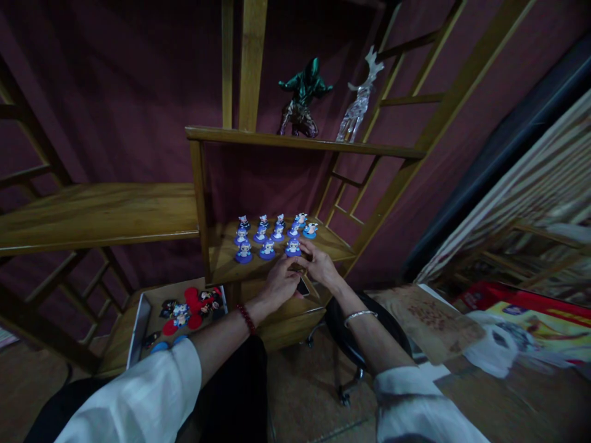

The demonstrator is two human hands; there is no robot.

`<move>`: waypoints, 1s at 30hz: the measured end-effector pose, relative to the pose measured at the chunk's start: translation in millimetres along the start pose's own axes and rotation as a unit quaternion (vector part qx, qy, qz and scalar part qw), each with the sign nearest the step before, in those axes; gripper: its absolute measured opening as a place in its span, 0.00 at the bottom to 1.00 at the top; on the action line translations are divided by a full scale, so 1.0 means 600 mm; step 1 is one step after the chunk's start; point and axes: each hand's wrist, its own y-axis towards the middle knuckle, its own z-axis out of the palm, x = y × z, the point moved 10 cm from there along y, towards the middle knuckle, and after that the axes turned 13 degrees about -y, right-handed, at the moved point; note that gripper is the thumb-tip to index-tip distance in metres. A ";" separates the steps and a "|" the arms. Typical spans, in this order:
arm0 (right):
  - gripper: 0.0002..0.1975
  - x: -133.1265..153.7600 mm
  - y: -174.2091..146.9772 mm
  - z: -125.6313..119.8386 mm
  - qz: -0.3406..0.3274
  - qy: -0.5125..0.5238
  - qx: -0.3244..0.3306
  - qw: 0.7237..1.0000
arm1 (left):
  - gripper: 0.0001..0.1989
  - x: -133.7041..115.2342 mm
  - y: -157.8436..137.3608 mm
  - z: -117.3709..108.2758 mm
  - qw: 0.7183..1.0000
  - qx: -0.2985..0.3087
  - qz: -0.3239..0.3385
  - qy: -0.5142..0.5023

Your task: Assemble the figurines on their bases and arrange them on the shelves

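Note:
Small figurines stand in rows on a wooden shelf. The front row has purple-based ones, among them a left figurine (243,252) and a middle figurine (266,248). At the right end of that row is another purple-based figurine (292,247), upright, with both my hands at it. My left hand (281,280) is closed, its fingertips at the front of the base. My right hand (319,264) reaches in from the right, with thumb and fingers pinched around the figurine's lower right side. Behind stand dark figurines (263,221) and a blue-based figurine (310,230).
An open box (143,320) with red- and blue-based figurines sits lower left. Above, a green hooded statue (305,92) and a clear deer figure (357,111) stand on the upper shelf (258,136). A black stool (392,326) and a plastic bag (494,347) are at right.

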 end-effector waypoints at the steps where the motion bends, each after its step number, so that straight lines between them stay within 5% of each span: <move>1: 0.26 -0.001 0.002 0.001 0.002 0.000 0.001 1.000 | 0.21 0.001 0.003 -0.001 1.000 -0.006 0.003 0.012; 22: 0.29 -0.010 0.038 0.026 -0.011 0.027 0.082 0.996 | 0.17 0.002 0.021 -0.013 0.978 -0.046 0.089 0.181; 30: 0.27 -0.018 0.038 0.017 -0.030 -0.066 0.042 0.997 | 0.18 0.002 0.020 -0.011 0.981 -0.035 0.076 0.176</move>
